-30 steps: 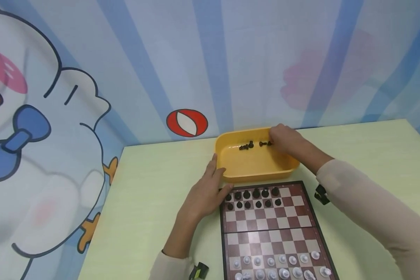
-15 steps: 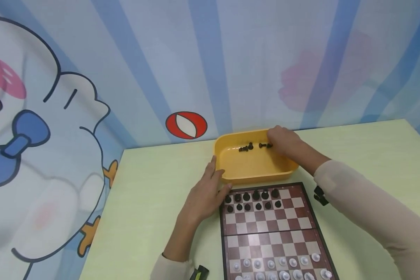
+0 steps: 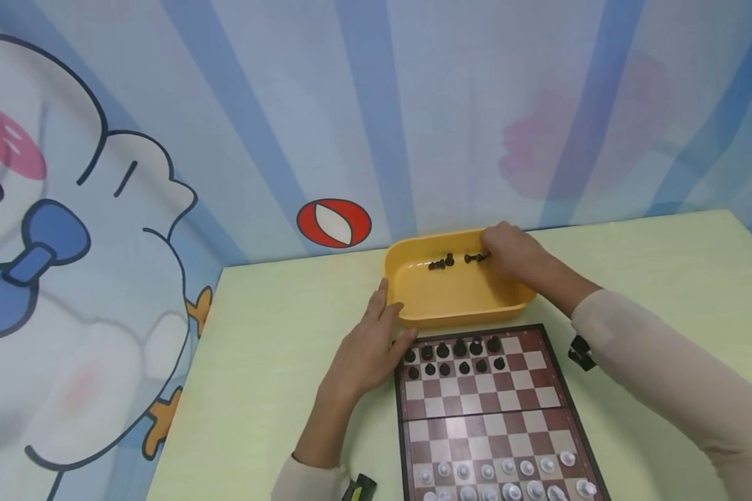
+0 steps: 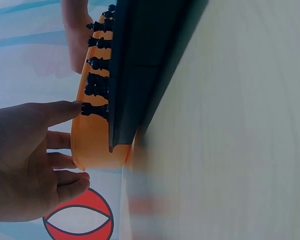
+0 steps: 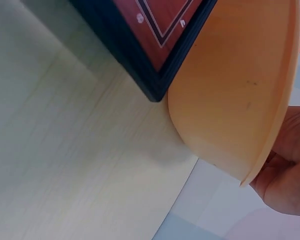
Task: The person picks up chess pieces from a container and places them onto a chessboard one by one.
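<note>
My left hand (image 3: 365,355) lies at the left end of a yellow plastic tub (image 3: 435,321), fingers extended along its rim. In the left wrist view the thumb is beside a black rook (image 4: 95,110) on the board. My right hand (image 3: 514,252) reaches into the tub's back right corner. Its fingertips are hidden in the head view, and in the right wrist view the tub's rim covers part of the hand (image 5: 285,170), so whether it holds a piece is unclear. Small black chess pieces (image 3: 449,259) lie in the tub, some right beside the right hand.
A chessboard (image 3: 454,405) lies in front of the tub. Black pieces (image 3: 459,348) stand in two rows at its far side, while translucent white pieces (image 3: 511,490) fill the near rows. Behind the pale table (image 3: 263,362) rises a blue striped backdrop (image 3: 439,125).
The whole head view shifts slightly. Both hands, the tub and the pieces on the board keep practically the same places.
</note>
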Tool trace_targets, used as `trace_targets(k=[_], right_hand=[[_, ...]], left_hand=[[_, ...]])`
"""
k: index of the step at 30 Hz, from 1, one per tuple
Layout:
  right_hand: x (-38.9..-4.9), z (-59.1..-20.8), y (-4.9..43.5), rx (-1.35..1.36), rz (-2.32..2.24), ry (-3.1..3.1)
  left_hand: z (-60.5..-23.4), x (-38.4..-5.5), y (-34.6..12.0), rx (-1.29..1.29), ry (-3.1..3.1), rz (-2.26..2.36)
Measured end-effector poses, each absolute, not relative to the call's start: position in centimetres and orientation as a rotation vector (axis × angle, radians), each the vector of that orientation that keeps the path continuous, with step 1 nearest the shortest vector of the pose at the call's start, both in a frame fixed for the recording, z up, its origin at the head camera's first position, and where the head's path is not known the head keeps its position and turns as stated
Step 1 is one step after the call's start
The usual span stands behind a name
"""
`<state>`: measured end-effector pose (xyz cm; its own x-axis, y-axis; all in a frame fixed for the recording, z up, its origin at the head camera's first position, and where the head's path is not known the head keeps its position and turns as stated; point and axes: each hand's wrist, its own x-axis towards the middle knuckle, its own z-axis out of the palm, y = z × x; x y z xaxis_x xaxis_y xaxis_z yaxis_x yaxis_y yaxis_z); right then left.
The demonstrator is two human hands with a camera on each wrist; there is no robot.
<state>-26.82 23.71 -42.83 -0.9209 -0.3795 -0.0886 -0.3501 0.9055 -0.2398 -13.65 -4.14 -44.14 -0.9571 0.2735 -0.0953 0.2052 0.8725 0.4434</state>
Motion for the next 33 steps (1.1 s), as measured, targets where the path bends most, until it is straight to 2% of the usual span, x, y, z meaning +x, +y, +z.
trace_targets(k=[17, 33], right_hand=[[-23.3, -40.5, 25.7, -0.672, -0.650, 2.975], [-19.5, -38.2, 26.6, -0.667, -0.743, 3.033]], left_hand=[[-44.3, -13.6, -3.8, 0.313, 2.949, 0.670], [-44.2, -13.7, -3.5, 0.252, 2.984, 0.706]])
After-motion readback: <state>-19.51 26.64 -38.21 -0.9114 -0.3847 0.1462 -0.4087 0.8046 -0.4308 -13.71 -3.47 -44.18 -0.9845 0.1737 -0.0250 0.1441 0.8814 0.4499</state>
